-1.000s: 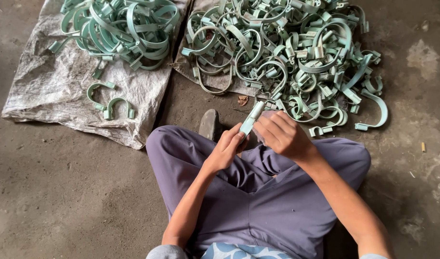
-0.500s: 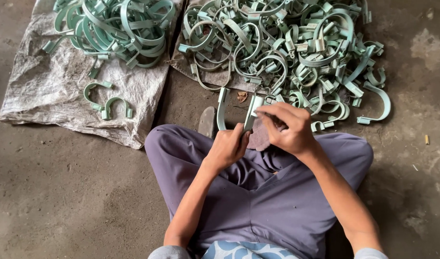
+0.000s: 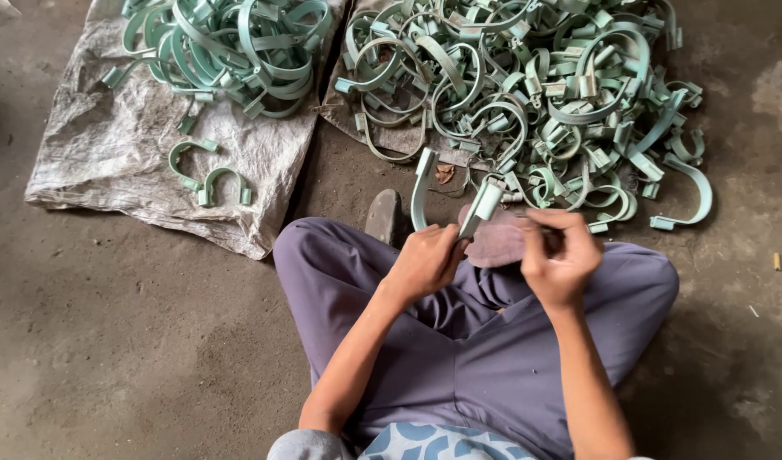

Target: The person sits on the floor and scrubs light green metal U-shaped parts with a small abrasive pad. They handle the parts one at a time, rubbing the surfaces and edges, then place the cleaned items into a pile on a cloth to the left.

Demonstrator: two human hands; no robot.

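Two hands at work over crossed legs — pale green clamps heaped beyond.
Left hand (image 3: 425,260) grips a U-shaped clamp (image 3: 446,192) upright above the knees; right hand (image 3: 561,255) pinches a reddish cloth (image 3: 497,243) just beside it.

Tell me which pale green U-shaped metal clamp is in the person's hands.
The pale green U-shaped clamp held upright by the left hand; all others lie on the floor.

A rough, dark grey concrete floor (image 3: 127,341) fills the view, stained and mottled, with a paler patch (image 3: 774,89) at the right edge. A crumpled, dusty woven sack (image 3: 110,153) lies spread flat on it at the upper left. The light is soft, even daylight, casting only faint shadows.
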